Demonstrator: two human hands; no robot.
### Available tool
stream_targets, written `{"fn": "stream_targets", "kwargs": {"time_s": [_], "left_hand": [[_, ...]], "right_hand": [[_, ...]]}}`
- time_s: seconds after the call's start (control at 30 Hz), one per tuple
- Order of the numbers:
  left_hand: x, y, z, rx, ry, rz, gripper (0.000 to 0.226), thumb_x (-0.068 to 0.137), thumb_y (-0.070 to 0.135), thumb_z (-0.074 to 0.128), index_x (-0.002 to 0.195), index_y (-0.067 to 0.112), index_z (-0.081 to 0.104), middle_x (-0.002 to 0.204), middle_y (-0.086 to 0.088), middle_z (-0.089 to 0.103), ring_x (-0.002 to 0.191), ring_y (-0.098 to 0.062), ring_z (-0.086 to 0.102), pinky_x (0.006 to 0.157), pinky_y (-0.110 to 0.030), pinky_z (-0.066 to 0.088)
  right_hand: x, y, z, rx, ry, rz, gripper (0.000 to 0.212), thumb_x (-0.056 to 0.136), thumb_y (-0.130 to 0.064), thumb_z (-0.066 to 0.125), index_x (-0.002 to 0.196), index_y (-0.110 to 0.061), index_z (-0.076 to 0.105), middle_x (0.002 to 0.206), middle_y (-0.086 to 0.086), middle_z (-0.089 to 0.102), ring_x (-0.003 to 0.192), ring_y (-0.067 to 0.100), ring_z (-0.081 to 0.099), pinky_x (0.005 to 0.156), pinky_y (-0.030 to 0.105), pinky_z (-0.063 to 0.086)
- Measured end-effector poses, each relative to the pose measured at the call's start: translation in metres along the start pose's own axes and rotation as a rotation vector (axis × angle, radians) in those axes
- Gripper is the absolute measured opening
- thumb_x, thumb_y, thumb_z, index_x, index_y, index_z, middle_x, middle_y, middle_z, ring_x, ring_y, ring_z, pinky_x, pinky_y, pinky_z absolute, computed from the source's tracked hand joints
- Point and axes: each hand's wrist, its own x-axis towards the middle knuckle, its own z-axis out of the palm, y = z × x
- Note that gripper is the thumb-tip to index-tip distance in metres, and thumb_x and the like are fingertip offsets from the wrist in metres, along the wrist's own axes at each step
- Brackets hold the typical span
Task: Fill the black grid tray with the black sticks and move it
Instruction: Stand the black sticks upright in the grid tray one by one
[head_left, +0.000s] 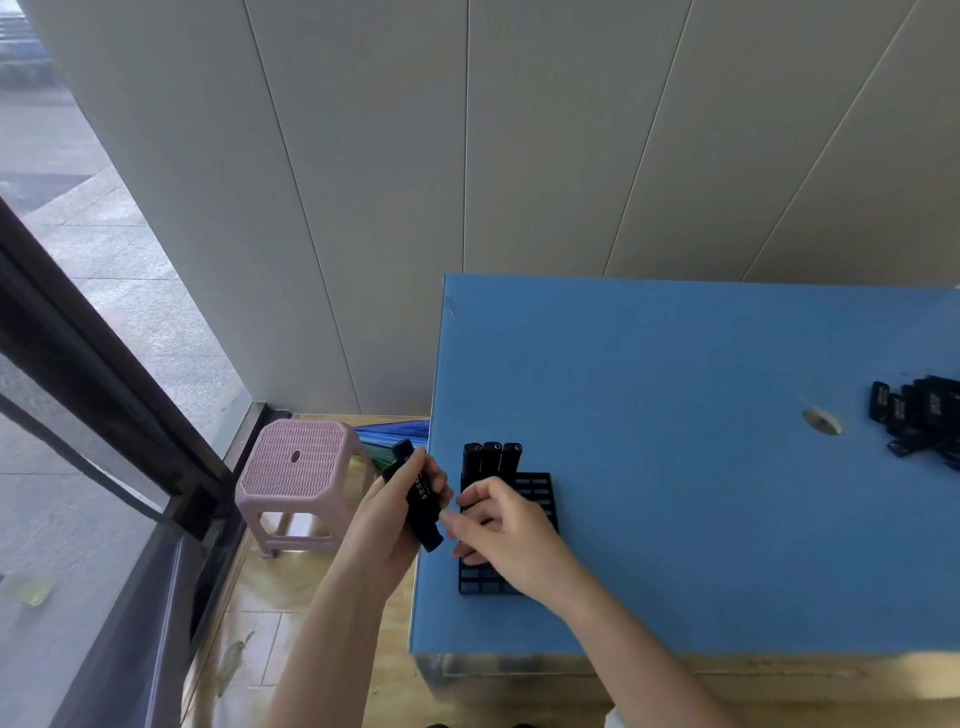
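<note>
The black grid tray (537, 488) lies on the blue table (701, 467) near its left front corner. Three black sticks (491, 460) stand upright side by side in the tray's far row. My left hand (395, 525), just off the table's left edge, grips a bundle of black sticks (418, 499) with white print on them. My right hand (501, 530) hovers over the tray's middle, fingers loosely curled and reaching toward the lower end of the held bundle. It covers much of the tray. A pile of loose black sticks (919, 415) lies at the table's right edge.
A round hole (822, 421) is cut in the tabletop left of the pile. A pink plastic stool (301, 473) stands on the floor left of the table, with blue and green sheets (395, 436) behind it. A dark-framed window runs along the left, a panelled wall behind.
</note>
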Motion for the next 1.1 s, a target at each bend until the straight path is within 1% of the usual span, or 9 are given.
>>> {"fn": "stream_targets", "kwargs": {"time_s": [0.1,0.2,0.33,0.43,0.53,0.67,0.8,0.97,1.1], "left_hand": [[0.001,-0.003,0.007,-0.022,0.048,0.019,0.029,0.095,0.029,0.049,0.069,0.014,0.048,0.060,0.002,0.043,0.060,-0.013,0.044,0.060,-0.028,0.031],[0.002,-0.006,0.011,-0.048,0.081,0.061,0.029,0.094,0.027,0.050,0.068,0.015,0.047,0.057,0.003,0.040,0.058,-0.013,0.041,0.060,-0.027,0.029],[0.001,-0.005,0.009,-0.044,0.144,0.072,0.020,0.091,0.014,0.053,0.072,0.014,0.047,0.061,0.002,0.042,0.060,-0.012,0.040,0.064,-0.027,0.034],[0.001,-0.001,0.002,0.002,0.166,0.056,0.020,0.091,0.016,0.050,0.072,0.017,0.047,0.059,0.003,0.040,0.055,-0.010,0.037,0.061,-0.026,0.032],[0.001,0.001,-0.007,0.047,0.169,0.052,0.022,0.093,0.015,0.043,0.071,0.014,0.048,0.058,0.000,0.036,0.049,-0.012,0.031,0.055,-0.026,0.028],[-0.003,0.001,-0.016,0.150,0.124,0.058,0.018,0.097,0.014,0.037,0.090,0.009,0.053,0.064,-0.002,0.044,0.043,-0.011,0.034,0.044,-0.022,0.030],[-0.007,0.001,-0.018,0.207,0.088,0.064,0.017,0.099,0.015,0.036,0.100,0.007,0.050,0.065,-0.002,0.052,0.044,-0.013,0.033,0.037,-0.021,0.030],[-0.011,0.001,-0.014,0.245,0.090,0.061,0.009,0.099,0.016,0.037,0.095,0.009,0.043,0.072,-0.006,0.054,0.049,-0.015,0.034,0.042,-0.023,0.031],[-0.014,0.001,-0.013,0.240,0.079,0.066,0.008,0.099,0.015,0.037,0.097,0.009,0.043,0.071,-0.006,0.055,0.049,-0.016,0.035,0.041,-0.023,0.033]], "right_hand": [[-0.003,0.001,0.009,0.204,-0.056,0.097,0.028,0.087,-0.027,0.061,0.110,-0.013,0.053,0.094,0.004,0.069,0.080,0.015,0.068,0.078,0.025,0.056],[-0.004,0.003,0.014,0.388,-0.013,0.144,0.019,0.087,-0.016,0.062,0.104,-0.010,0.057,0.089,0.003,0.067,0.075,0.011,0.067,0.075,0.021,0.055],[-0.004,0.005,0.008,0.447,0.055,0.111,0.010,0.086,-0.007,0.062,0.095,-0.010,0.062,0.085,0.004,0.066,0.075,0.010,0.066,0.075,0.020,0.055],[-0.004,0.005,-0.008,0.420,0.137,0.031,0.011,0.084,-0.001,0.062,0.091,-0.009,0.065,0.082,0.004,0.065,0.076,0.011,0.064,0.073,0.018,0.054],[-0.005,0.004,-0.028,0.287,0.218,-0.052,0.013,0.083,-0.003,0.064,0.088,-0.014,0.068,0.079,0.001,0.067,0.077,0.010,0.065,0.073,0.016,0.053],[-0.006,0.008,-0.055,-0.067,0.363,-0.176,0.012,0.081,-0.007,0.068,0.090,-0.014,0.069,0.076,-0.010,0.066,0.068,0.001,0.062,0.066,0.005,0.045],[-0.002,0.020,-0.070,-0.331,0.529,-0.261,0.014,0.078,-0.008,0.071,0.088,-0.017,0.066,0.079,-0.015,0.063,0.072,0.003,0.061,0.069,0.009,0.048],[0.010,0.024,-0.076,-0.452,0.610,-0.349,0.013,0.079,-0.007,0.069,0.091,-0.012,0.065,0.081,-0.012,0.062,0.072,0.003,0.061,0.071,0.007,0.048],[0.020,0.023,-0.075,-0.512,0.566,-0.401,0.011,0.080,-0.007,0.069,0.089,-0.010,0.066,0.082,-0.009,0.063,0.074,0.007,0.061,0.071,0.010,0.049]]}}
